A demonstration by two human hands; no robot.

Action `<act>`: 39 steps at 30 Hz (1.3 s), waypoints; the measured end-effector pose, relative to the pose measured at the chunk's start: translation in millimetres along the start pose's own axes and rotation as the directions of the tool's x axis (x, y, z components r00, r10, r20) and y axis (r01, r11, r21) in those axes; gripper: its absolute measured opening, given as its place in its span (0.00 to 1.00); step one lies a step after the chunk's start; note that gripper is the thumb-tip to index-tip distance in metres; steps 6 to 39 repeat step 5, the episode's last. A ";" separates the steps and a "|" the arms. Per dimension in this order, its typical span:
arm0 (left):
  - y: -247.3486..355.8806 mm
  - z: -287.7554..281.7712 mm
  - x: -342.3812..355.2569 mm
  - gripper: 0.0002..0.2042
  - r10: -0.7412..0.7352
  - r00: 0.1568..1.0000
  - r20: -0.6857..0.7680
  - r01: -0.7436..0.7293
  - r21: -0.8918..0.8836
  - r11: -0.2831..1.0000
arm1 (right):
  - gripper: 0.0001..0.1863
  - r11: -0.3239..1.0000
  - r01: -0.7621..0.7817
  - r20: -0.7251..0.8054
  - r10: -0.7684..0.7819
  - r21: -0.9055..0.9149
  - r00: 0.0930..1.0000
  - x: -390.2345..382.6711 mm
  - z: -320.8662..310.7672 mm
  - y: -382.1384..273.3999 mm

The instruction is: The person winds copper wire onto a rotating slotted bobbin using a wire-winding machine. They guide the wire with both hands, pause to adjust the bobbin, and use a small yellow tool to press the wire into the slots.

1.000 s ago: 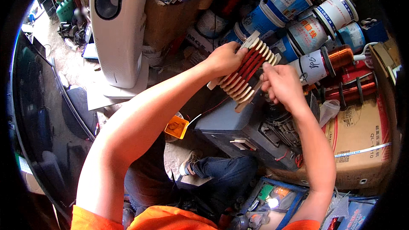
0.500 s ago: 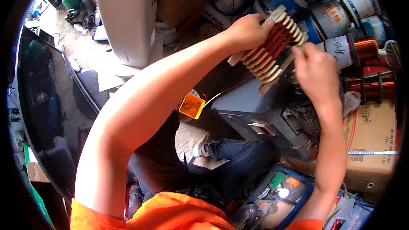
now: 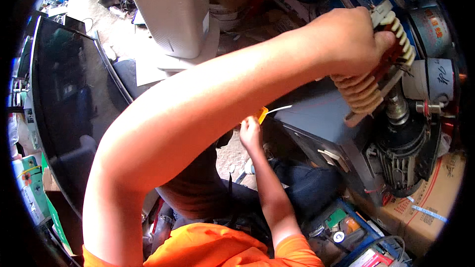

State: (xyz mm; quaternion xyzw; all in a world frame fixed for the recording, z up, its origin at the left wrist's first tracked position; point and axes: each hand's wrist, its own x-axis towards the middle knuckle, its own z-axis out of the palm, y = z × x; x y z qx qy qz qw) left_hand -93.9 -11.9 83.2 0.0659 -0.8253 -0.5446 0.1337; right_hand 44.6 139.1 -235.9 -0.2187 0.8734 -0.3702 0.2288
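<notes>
At the upper right, my left hand (image 3: 352, 39) grips a ribbed coil block (image 3: 360, 93) with cream and tan ridges, dark red windings and flat end bars. My wrist and fingers cover much of it. It hangs tilted beyond a dark grey metal box. Under my left forearm, my right hand (image 3: 251, 133) is closed at a small yellow-orange container (image 3: 262, 114). My left arm hides most of that container and whatever the right fingers hold. A thin white strip (image 3: 278, 110) sticks out beside the container.
The grey metal box (image 3: 316, 113) and a dark motor (image 3: 401, 153) stand at the right. Blue and white buckets (image 3: 428, 29) fill the upper right, above a cardboard box (image 3: 420, 207). A large black screen (image 3: 74, 104) leans at left, near a tall white appliance (image 3: 173, 15).
My right hand has left the coil block and come down to the yellow-orange container. My left hand still holds the block, now farther right in view. The view has shifted too.
</notes>
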 end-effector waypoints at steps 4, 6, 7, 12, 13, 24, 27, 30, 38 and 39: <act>10.7 9.6 3.7 0.24 -0.010 0.999 -0.040 0.009 -0.010 1.000 | 0.13 0.936 -0.089 0.161 0.152 -0.342 0.975 71.2 45.3 76.2; 6.2 8.3 2.6 0.22 -0.031 0.998 -0.058 0.033 0.044 0.998 | 0.13 0.941 -0.075 0.189 0.144 -0.331 0.971 69.4 58.0 74.5; 6.2 8.3 2.6 0.22 -0.031 0.998 -0.058 0.033 0.044 0.998 | 0.13 0.941 -0.075 0.189 0.144 -0.331 0.971 69.4 58.0 74.5; 6.2 8.3 2.6 0.22 -0.031 0.998 -0.058 0.033 0.044 0.998 | 0.13 0.941 -0.075 0.189 0.144 -0.331 0.971 69.4 58.0 74.5; 6.2 8.3 2.6 0.22 -0.031 0.998 -0.058 0.033 0.044 0.998 | 0.13 0.941 -0.075 0.189 0.144 -0.331 0.971 69.4 58.0 74.5; 6.2 8.3 2.6 0.22 -0.031 0.998 -0.058 0.033 0.044 0.998 | 0.13 0.941 -0.075 0.189 0.144 -0.331 0.971 69.4 58.0 74.5; 6.2 8.3 2.6 0.22 -0.031 0.998 -0.058 0.033 0.044 0.998 | 0.13 0.941 -0.075 0.189 0.144 -0.331 0.971 69.4 58.0 74.5; 6.2 8.3 2.6 0.22 -0.031 0.998 -0.058 0.033 0.044 0.998 | 0.13 0.941 -0.075 0.189 0.144 -0.331 0.971 69.4 58.0 74.5; 6.2 8.3 2.6 0.22 -0.031 0.998 -0.058 0.033 0.044 0.998 | 0.13 0.941 -0.075 0.189 0.144 -0.331 0.971 69.4 58.0 74.5; 6.2 8.3 2.6 0.22 -0.031 0.998 -0.058 0.033 0.044 0.998 | 0.13 0.941 -0.075 0.189 0.144 -0.331 0.971 69.4 58.0 74.5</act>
